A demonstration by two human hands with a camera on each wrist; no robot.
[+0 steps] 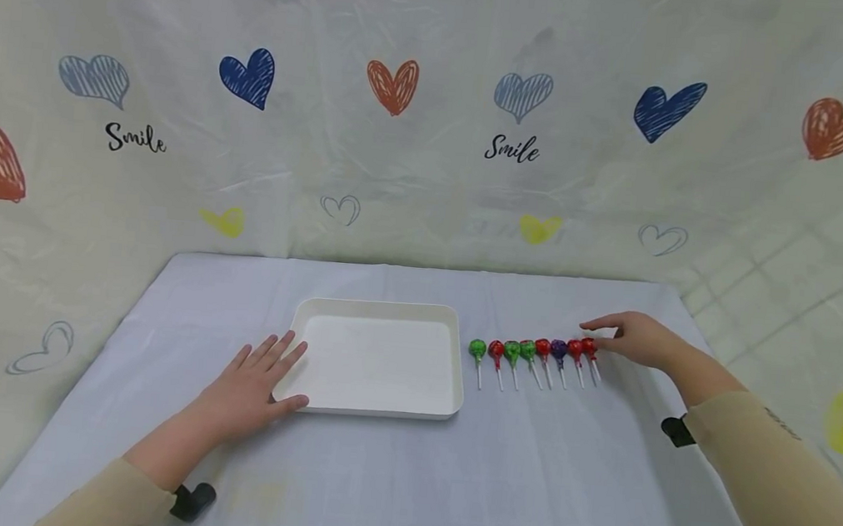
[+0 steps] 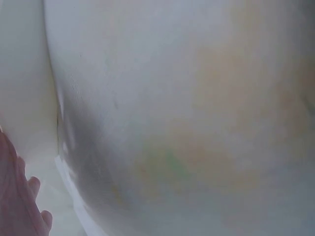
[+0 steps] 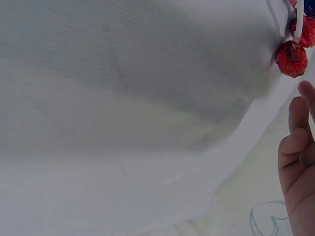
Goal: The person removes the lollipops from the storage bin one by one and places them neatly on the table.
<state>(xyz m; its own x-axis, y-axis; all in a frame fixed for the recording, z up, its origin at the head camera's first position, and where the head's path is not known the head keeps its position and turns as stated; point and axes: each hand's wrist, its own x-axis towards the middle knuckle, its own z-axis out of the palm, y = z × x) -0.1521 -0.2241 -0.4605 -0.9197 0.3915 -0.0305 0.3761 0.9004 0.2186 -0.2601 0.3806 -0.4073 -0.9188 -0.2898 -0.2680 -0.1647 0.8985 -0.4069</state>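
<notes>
A row of several wrapped lollipops (image 1: 528, 350) lies on the white cloth, heads away from me, with green, red and purple wrappers. At its right end is a red lollipop (image 1: 589, 346); in the right wrist view the red lollipop (image 3: 292, 59) has my fingertips just short of its head. My right hand (image 1: 640, 339) reaches over that end, thumb and forefinger apart, holding nothing. My left hand (image 1: 248, 390) is spread at the near left corner of a white rectangular tray (image 1: 371, 411), thumb along the front rim. The left wrist view catches part of the left hand (image 2: 19, 196) at its edge.
White cloth covers the table (image 1: 402, 487), and the lollipop row lies right of the tray. Behind and beside the table hangs a pale sheet (image 1: 429, 172) printed with hearts. A dark wrist device (image 1: 193, 502) sticks out beneath the left sleeve.
</notes>
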